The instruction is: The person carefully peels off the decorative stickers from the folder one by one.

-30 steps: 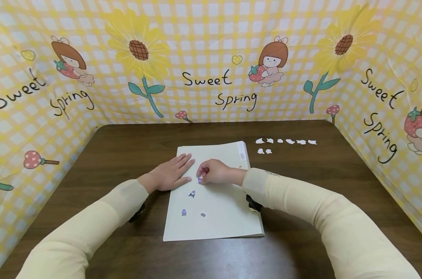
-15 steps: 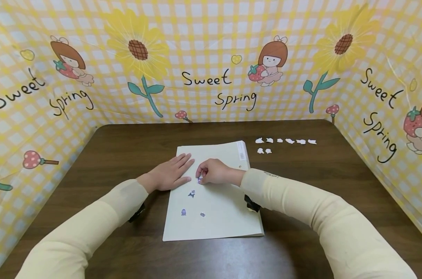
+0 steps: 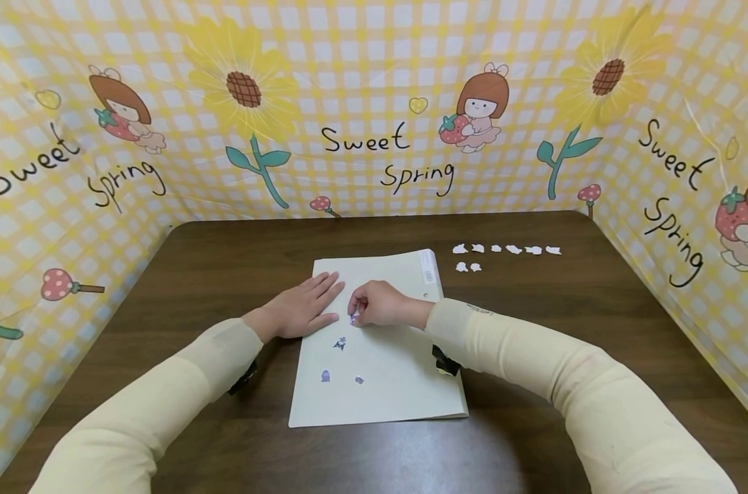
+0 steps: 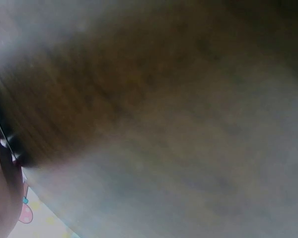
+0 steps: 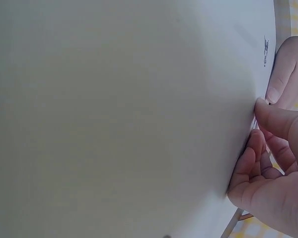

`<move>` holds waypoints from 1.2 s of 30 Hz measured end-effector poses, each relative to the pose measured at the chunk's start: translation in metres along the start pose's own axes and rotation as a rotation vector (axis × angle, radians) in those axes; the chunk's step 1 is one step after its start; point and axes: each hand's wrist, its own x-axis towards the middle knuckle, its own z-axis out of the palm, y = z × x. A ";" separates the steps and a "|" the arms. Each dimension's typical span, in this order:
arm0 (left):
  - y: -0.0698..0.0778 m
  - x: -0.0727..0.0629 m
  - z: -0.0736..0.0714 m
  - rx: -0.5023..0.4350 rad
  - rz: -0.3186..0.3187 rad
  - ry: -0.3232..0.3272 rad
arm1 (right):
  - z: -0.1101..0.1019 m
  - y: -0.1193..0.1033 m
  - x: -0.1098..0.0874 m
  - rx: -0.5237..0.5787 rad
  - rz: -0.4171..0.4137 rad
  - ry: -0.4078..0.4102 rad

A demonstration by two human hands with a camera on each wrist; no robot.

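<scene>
A cream-white folder (image 3: 405, 384) lies on the brown table, seen in the head view. My left hand (image 3: 300, 305) rests on its left edge with fingers spread straight. Near it, my right hand (image 3: 380, 303) pinches a small purple sticker (image 3: 353, 320) between thumb and forefinger, right at the folder's surface; the fingers cover part of it. In the right wrist view, the thumb and curled fingers of that hand (image 5: 278, 168) meet at the page, with the left thumb close beyond. Below on the folder sit a dark purple figure sticker (image 3: 340, 344), a lilac sticker (image 3: 325, 376) and a tiny sticker (image 3: 359, 379).
Several small white cut-out pieces (image 3: 513, 250) lie in two rows on the table, beyond the folder's right side. A white label (image 3: 428, 267) marks the folder's upper right corner. A yellow checked cloth (image 3: 361, 68) with printed flowers walls the table's back and sides.
</scene>
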 end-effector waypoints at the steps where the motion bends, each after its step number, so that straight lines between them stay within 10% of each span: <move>1: 0.000 0.000 0.000 0.001 -0.003 -0.001 | 0.000 0.000 0.000 -0.001 -0.001 -0.003; 36: 0.000 0.000 0.000 0.014 0.006 0.007 | -0.004 0.003 0.002 -0.018 -0.017 -0.003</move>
